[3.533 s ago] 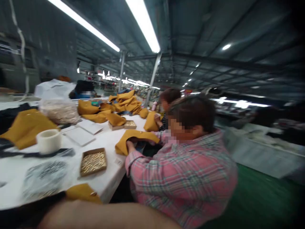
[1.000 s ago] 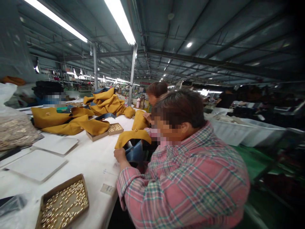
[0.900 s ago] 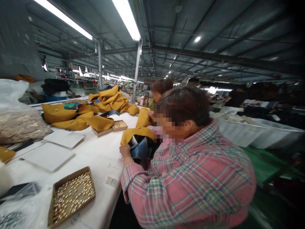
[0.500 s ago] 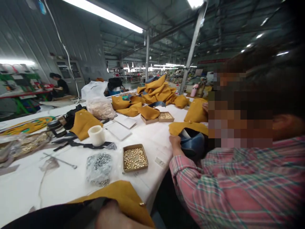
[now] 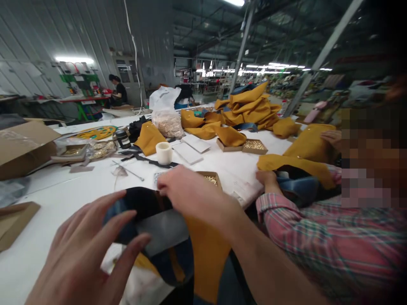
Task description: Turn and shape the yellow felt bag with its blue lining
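Note:
In front of me on the white table [image 5: 47, 199] lies a mustard-yellow bag [image 5: 208, 254] with a dark blue lining [image 5: 148, 205]. My left hand [image 5: 85, 250] is low at the left, fingers spread, its fingertips at the dark lining. My right hand [image 5: 190, 192] reaches over the bag from the right, its fingers curled down on the bag's far edge. Behind that hand a small box of gold-coloured rivets [image 5: 213, 178] is partly hidden.
A co-worker in a plaid shirt [image 5: 318, 245] sits close at my right, one hand [image 5: 267, 178] on another mustard bag [image 5: 286, 163]. A white tape roll [image 5: 164, 152], rivet boxes [image 5: 251, 146], a heap of mustard bags [image 5: 251, 106] and a cardboard box [image 5: 25, 144] stand on the table.
The view has swung left and down, away from the co-worker. Both my hands have come up into view on the mustard bag with the dark lining.

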Motion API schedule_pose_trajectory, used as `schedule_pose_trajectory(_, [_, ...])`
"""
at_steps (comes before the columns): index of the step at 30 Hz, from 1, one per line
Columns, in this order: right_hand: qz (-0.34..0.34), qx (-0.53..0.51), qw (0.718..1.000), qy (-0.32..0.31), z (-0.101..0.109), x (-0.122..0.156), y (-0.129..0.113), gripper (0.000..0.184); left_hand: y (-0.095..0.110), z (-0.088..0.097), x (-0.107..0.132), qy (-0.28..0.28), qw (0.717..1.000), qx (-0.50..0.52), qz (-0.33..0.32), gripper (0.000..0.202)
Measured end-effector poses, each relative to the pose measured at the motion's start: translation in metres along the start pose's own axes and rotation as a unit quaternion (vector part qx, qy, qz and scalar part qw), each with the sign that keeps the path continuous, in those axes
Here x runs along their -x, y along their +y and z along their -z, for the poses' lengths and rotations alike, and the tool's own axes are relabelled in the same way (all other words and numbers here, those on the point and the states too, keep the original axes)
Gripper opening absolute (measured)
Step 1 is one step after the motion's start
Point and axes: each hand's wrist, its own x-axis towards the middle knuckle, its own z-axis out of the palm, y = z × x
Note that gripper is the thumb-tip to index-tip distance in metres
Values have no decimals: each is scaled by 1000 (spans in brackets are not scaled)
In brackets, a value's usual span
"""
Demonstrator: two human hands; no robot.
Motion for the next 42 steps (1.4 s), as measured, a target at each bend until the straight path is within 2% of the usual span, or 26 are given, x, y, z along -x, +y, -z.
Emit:
schedule_pose_trajectory(1, [-33, 39, 999, 1, 5, -22, 10, 25, 1, -3, -5, -7, 998, 3, 57, 45])
schedule_pose_trajectory(3, [-69, 94, 992, -39, -3, -65, 31, 27, 0, -12, -13, -56, 989, 16, 137, 67])
schedule_pose_trajectory(5, [-90, 110, 986, -85, -28, -97, 52, 17, -3, -24, -14, -132, 968, 57, 206, 91])
schedule_pose_trajectory(7, [-104, 124, 979, -121, -59, -114, 72, 17, -6, -35, -9, -177, 943, 99, 263, 105])
schedule_pose_trajectory(11, [-106, 146, 973, -143, -110, -124, 102, 34, -6, -47, 6, -211, 908, 166, 323, 108])
schedule_pose_trajectory(13, [-103, 150, 973, -144, -125, -129, 111, 38, 0, -48, 10, -211, 896, 218, 325, 103])
schedule_pose_trajectory(16, [-101, 150, 972, -148, -134, -142, 116, 38, 10, -46, 11, -166, 890, 263, 333, 88])
schedule_pose_trajectory(19, [-110, 149, 971, -148, -133, -154, 117, 34, 20, -38, 11, -108, 884, 284, 356, 75])
schedule_pose_trajectory(21, [-121, 153, 970, -145, -131, -160, 116, 35, 24, -33, 11, -86, 869, 321, 368, 70])
schedule_pose_trajectory(25, [-133, 164, 968, -133, -129, -158, 114, 38, 27, -30, 13, -113, 787, 454, 401, 75])
schedule_pose_trajectory(26, [-133, 166, 969, -129, -128, -156, 114, 38, 27, -32, 13, -118, 774, 475, 401, 76])
schedule_pose_trajectory(27, [-132, 167, 969, -125, -128, -153, 113, 39, 26, -34, 14, -117, 773, 481, 398, 76])
schedule_pose_trajectory(30, [-127, 164, 971, -117, -124, -146, 112, 39, 22, -40, 15, -96, 807, 449, 373, 70])
schedule_pose_trajectory(32, [-128, 160, 972, -111, -117, -142, 108, 38, 19, -42, 14, -93, 816, 440, 363, 67])
schedule_pose_trajectory(34, [-137, 157, 973, -101, -107, -138, 102, 36, 18, -41, 12, -101, 803, 459, 367, 68])
schedule_pose_trajectory(36, [-145, 154, 973, -87, -91, -135, 93, 32, 19, -40, 10, -115, 775, 493, 378, 71])
schedule_pose_trajectory(38, [-146, 149, 976, -65, -70, -129, 80, 25, 20, -40, 7, -124, 750, 520, 389, 73])
schedule_pose_trajectory(42, [-135, 130, 982, 9, -25, -99, 42, 20, 22, -47, 4, -132, 726, 542, 402, 70])
